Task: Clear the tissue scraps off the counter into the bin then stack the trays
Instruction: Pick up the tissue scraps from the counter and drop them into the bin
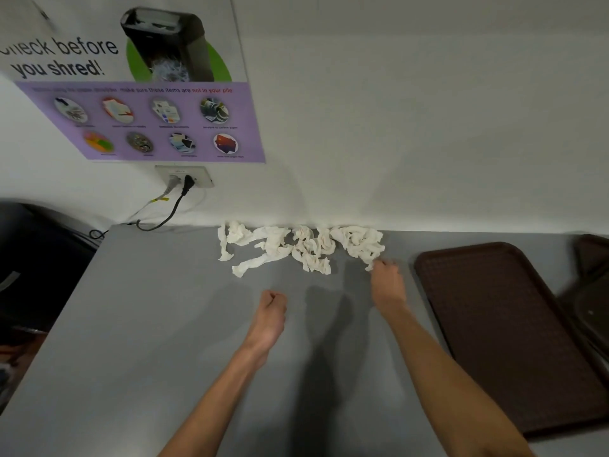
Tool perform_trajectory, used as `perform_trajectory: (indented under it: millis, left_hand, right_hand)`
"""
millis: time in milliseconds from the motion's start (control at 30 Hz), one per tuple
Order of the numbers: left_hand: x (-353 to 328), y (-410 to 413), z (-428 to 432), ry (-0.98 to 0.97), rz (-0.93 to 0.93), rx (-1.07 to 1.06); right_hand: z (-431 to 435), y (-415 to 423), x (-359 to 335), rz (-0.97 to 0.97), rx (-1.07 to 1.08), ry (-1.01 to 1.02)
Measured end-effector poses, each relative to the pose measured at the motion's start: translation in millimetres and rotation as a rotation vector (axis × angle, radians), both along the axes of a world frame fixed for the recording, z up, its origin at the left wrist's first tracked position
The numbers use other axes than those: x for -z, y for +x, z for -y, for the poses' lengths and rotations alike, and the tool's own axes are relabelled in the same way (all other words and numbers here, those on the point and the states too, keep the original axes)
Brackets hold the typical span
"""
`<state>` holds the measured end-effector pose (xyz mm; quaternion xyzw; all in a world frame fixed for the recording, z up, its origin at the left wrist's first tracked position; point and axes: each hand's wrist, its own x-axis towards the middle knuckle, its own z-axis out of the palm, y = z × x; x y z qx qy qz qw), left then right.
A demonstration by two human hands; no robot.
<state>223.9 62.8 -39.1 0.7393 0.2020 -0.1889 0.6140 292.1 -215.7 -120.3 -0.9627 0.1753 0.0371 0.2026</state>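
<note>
- Reaching to the right end of the white crumpled tissue scraps (303, 247), the right hand (387, 285) has its fingertips touching the outermost strip. The fingers are blurred, so it cannot be told whether its grip has closed on the paper.
- Left hand (272, 308): poised over the middle of the grey worktop (148, 324), near the scraps but apart from them. Its grip is curled into a fist with nothing visible inside.
- Tissue scraps: strung in a ragged row along the worktop's far edge, against the wall, with a few strips trailing toward the middle.
- Brown rectangular plastic tray (501, 324): lying flat along the worktop's right edge, just beside the right hand.
- Second brown tray (593, 255): partly cut off at the far right corner, seemingly separate from the first tray rather than stacked on it.
- Dark rounded object (39, 265): standing beyond the worktop's left edge. It may be the bin, though this cannot be confirmed.
- Shredder notice poster (141, 120) and wall socket (184, 176): fixed to the wall above the far left corner.
- Progress, as a judgement: the task appears to be at its outset. The row of scraps looks whole and none has visibly reached a bin. Gathering, binning and tray stacking are all left to do.
</note>
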Motion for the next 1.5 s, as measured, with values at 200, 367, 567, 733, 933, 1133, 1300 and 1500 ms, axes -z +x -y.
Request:
perform_trajectory:
  millis: [200, 367, 567, 733, 933, 1133, 1300, 1500]
  left_hand:
    - [19.9, -16.4, -26.7, 0.065, -0.005, 0.033]
    - [41.2, -50.3, -64.3, 0.077, 0.062, 0.02]
    - [47.8, -114.1, -130.6, 0.149, 0.113, 0.001]
    - [60.2, -183.3, -218.1, 0.214, 0.185, 0.029]
    - [57.8, -284.3, -313.8, 0.257, 0.219, -0.06]
    - [89.5, -378.0, -386.8, 0.4, 0.11, 0.002]
    - [141.5, -427.9, -412.4, 0.396, 0.01, -0.038]
    - [235.3, -447.4, -420.6, 0.399, -0.065, -0.091]
  right_hand:
    - [-62.1, -78.4, 12.5, 0.091, -0.052, 0.039]
    - [-107.4, -126.9, 22.9, 0.058, -0.055, 0.134]
    - [-189.3, -188.4, 13.5, 0.108, -0.141, 0.395]
    - [-285.6, -259.7, 0.4, 0.116, -0.199, 0.625]
    - [-396.6, -352.5, -7.4, -0.025, -0.13, 0.882]
    - [-459.3, -438.8, 28.6, -0.128, -0.086, 0.862]
    - [-482.8, -480.6, 89.8, -0.212, -0.121, 0.704]
    - [-500.4, -491.2, 185.1, -0.349, -0.081, 0.57]
